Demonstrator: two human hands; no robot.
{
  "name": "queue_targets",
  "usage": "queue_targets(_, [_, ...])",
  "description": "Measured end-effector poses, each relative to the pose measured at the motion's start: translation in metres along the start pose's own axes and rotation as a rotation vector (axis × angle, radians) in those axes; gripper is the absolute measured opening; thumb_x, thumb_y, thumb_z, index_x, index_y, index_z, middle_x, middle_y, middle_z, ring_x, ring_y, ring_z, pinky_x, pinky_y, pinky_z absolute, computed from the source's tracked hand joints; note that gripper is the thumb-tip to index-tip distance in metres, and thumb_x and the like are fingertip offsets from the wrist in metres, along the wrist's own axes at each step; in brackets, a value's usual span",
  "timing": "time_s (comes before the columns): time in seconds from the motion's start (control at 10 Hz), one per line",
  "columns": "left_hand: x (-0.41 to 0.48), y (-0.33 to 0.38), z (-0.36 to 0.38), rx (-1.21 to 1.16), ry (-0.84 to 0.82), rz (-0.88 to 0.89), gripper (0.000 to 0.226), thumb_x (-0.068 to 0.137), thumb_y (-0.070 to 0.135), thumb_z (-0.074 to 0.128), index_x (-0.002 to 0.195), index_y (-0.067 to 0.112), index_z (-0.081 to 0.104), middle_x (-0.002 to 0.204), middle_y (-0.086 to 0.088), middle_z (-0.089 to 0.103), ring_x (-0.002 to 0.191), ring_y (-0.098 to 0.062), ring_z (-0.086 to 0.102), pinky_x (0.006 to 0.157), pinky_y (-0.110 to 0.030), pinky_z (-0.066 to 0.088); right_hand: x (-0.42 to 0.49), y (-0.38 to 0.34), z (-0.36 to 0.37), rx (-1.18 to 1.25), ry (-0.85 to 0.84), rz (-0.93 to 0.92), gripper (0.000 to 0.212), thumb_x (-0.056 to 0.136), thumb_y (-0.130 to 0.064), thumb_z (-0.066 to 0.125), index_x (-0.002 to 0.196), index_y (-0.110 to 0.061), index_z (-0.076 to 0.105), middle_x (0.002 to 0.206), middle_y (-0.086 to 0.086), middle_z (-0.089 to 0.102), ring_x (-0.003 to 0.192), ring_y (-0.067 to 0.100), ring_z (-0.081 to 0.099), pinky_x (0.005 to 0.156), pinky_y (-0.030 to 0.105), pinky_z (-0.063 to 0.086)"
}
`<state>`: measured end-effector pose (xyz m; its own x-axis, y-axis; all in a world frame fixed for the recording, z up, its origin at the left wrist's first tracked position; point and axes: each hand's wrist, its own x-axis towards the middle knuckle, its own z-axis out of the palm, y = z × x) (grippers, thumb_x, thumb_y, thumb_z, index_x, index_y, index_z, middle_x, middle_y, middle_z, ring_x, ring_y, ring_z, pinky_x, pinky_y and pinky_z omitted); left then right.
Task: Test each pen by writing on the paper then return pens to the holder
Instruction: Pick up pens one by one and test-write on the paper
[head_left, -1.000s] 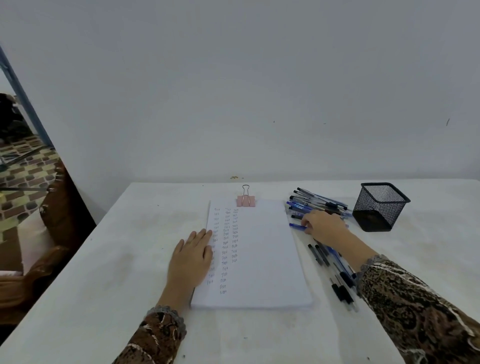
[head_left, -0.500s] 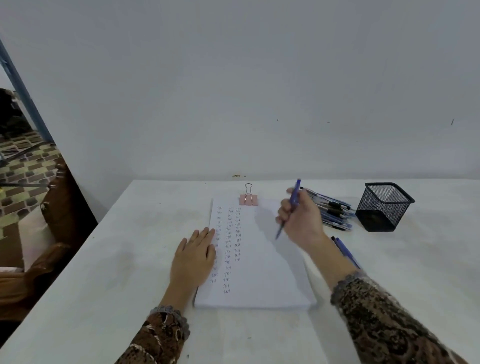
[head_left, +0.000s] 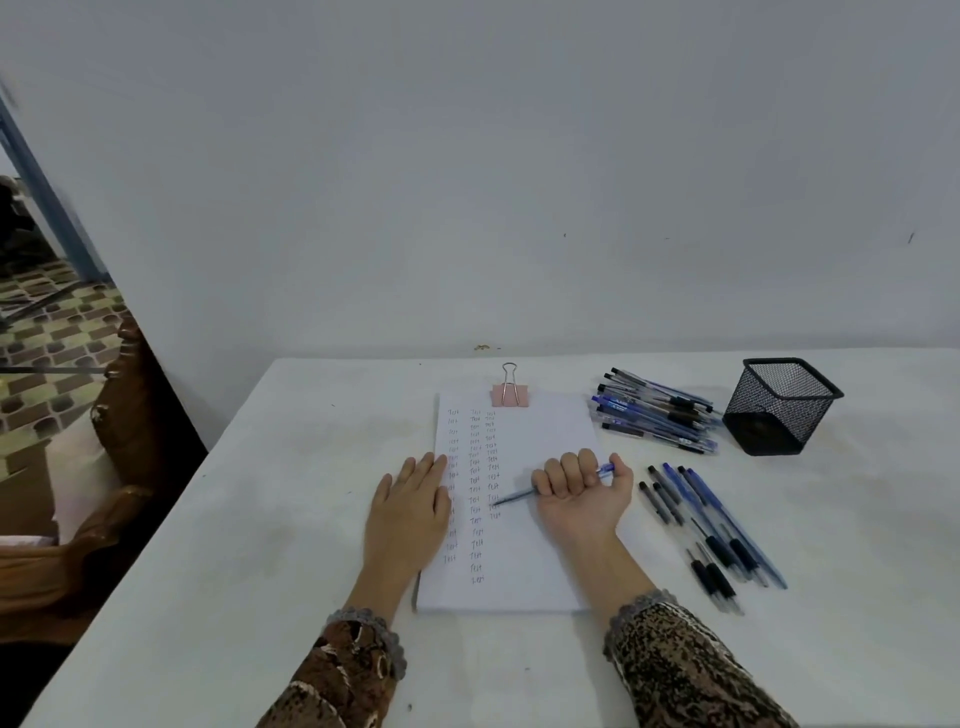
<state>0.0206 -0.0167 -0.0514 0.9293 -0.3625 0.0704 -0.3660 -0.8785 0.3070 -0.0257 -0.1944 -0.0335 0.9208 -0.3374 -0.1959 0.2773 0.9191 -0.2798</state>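
While my left hand (head_left: 410, 499) lies flat on the left edge of the paper (head_left: 545, 431), fingers straight and close together, my right hand (head_left: 579, 493) rests on the sheet's right half with the palm turned up. Its fingers are curled round a blue pen (head_left: 514, 497), with the thumb against the rear end of the barrel. The pen lies nearly level, its tip pointing left at the third column of written words; whether the tip touches the sheet I cannot tell. A pink binder clip (head_left: 510, 395) clamps the paper's far edge. Right of the paper, a row of pens (head_left: 711, 525) lies on the white table (head_left: 260, 519). Farther back, a pile of pens (head_left: 654, 410) lies just beside the black mesh holder (head_left: 779, 410), which stands upright.
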Motion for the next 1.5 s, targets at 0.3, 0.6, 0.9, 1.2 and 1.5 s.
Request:
queue_targets(0.3, [0.0,-0.002,0.001,-0.035,0.018,0.015,0.049,0.1,0.03,0.019,0.148,0.026,0.012,0.156,0.01,0.01,0.144,-0.009,0.003,0.117,-0.032,0.0,0.008,0.007,0.008,-0.306,-0.019,0.054,0.058,0.099,-0.046,0.026,0.088,-0.01,0.07,0.069,0.005,0.067,0.05,0.014,0.058,0.047,0.02,0.047])
queue_targets(0.6, [0.001,-0.003,0.001,-0.043,0.017,0.02,0.049,0.1,0.03,0.02,0.148,0.025,0.013,0.156,0.008,0.011,0.144,-0.011,0.004,0.117,-0.033,0.001,-0.002,0.009,0.011,-0.663,-0.021,0.059,0.028,0.086,0.015,0.05,0.074,-0.01,0.044,0.071,0.012,0.055,0.051,0.015,0.062,0.05,0.018,0.052])
queue_targets(0.9, [0.001,-0.004,0.002,-0.032,0.018,0.021,0.049,0.1,0.031,0.019,0.148,0.025,0.012,0.157,0.007,0.01,0.145,-0.012,0.005,0.117,-0.033,0.001,-0.008,0.018,0.005,-1.02,-0.16,-0.109,0.037,0.084,0.019,0.048,0.069,-0.013,0.037,0.05,-0.003,0.039,0.04,0.01,0.038,0.04,0.016,0.03])
queue_targets(1.2, [0.001,-0.004,0.002,-0.02,0.013,0.021,0.049,0.1,0.03,0.018,0.149,0.025,0.01,0.157,0.007,0.008,0.145,-0.012,0.003,0.117,-0.034,0.001,-0.017,0.029,0.001,-1.323,-0.122,-0.301,0.047,0.067,0.013,0.052,0.055,-0.02,0.022,0.058,-0.011,0.023,0.053,0.006,0.021,0.053,0.019,0.022])
queue_targets(1.5, [0.001,-0.004,0.002,-0.02,0.016,0.025,0.049,0.101,0.03,0.019,0.149,0.025,0.01,0.157,0.007,0.008,0.145,-0.012,0.003,0.117,-0.034,0.001,-0.021,0.03,0.007,-1.38,-0.122,-0.326,0.047,0.069,0.016,0.054,0.053,-0.018,0.025,0.06,-0.006,0.027,0.048,0.002,0.026,0.05,0.01,0.027])
